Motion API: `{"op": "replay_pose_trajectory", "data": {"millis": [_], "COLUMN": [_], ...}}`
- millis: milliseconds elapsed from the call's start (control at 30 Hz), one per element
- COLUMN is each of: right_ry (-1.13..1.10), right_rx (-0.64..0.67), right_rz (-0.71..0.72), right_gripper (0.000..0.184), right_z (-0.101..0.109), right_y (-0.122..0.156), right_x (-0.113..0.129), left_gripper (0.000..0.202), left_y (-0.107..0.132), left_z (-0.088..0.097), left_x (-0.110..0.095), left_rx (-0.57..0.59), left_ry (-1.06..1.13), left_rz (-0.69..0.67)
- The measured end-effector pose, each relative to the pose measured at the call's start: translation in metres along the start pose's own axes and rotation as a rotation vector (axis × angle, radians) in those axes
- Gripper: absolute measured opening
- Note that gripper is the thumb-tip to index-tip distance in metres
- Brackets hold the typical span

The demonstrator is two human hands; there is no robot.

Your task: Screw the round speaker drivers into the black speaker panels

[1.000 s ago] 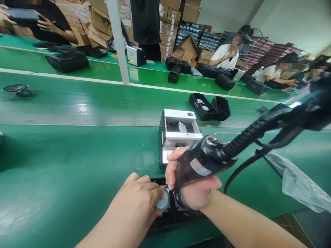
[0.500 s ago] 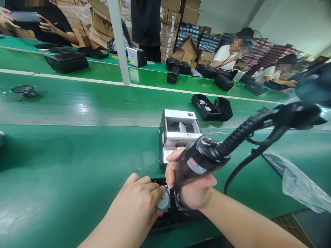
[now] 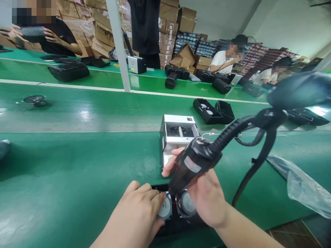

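My right hand (image 3: 209,196) grips a black corded electric screwdriver (image 3: 195,162), tilted with its lower end over the black speaker housing (image 3: 176,224). The tool's tip is hidden against the dark housing. My left hand (image 3: 141,206) is closed round the left edge of a round silver speaker driver (image 3: 165,208) seated in that housing. A second speaker driver (image 3: 187,203) sits to its right, partly covered by my right hand. Between the two drivers a bit of red wire shows. Just beyond stands a silver and black screw feeder machine (image 3: 178,132), partly behind the screwdriver.
A thick black cable (image 3: 248,172) hangs at the right, near a clear plastic bag (image 3: 302,186). Farther off lie an open speaker box (image 3: 208,112) and a loose speaker (image 3: 34,100). Several people work across the green bench (image 3: 85,165), beyond a white post (image 3: 119,48).
My right hand and the screwdriver have shifted slightly left, and its fingers have loosened a little. More of the right-hand driver shows. My left hand stays on the left driver.
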State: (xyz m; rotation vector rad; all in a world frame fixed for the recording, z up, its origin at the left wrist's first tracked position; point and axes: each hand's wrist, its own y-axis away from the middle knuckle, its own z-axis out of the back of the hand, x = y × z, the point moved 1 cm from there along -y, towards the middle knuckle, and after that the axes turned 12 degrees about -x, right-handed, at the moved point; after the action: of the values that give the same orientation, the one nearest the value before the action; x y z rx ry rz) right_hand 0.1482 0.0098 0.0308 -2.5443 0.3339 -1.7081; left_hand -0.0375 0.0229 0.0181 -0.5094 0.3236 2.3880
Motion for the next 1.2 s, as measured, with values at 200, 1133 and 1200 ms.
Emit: {"op": "replay_pose_trajectory", "data": {"millis": [200, 1133, 1200], "right_ry": [-0.084, -0.035, -0.048], "right_rx": [-0.053, -0.122, -0.134], "right_rz": [-0.061, 0.074, 0.061], "right_gripper": [0.071, 0.080, 0.081], "right_z": [-0.006, -0.016, -0.016], "right_y": [-0.012, -0.003, -0.005], "right_x": [0.008, 0.005, 0.005], "left_gripper": [0.030, 0.028, 0.027], "left_y": [-0.003, -0.003, -0.004], "left_z": [0.002, 0.006, 0.006], "left_x": [0.001, 0.002, 0.003], "left_rx": [-0.007, -0.002, 0.002], "left_ry": [0.006, 0.004, 0.010], "left_rz": [0.000, 0.015, 0.015]}}
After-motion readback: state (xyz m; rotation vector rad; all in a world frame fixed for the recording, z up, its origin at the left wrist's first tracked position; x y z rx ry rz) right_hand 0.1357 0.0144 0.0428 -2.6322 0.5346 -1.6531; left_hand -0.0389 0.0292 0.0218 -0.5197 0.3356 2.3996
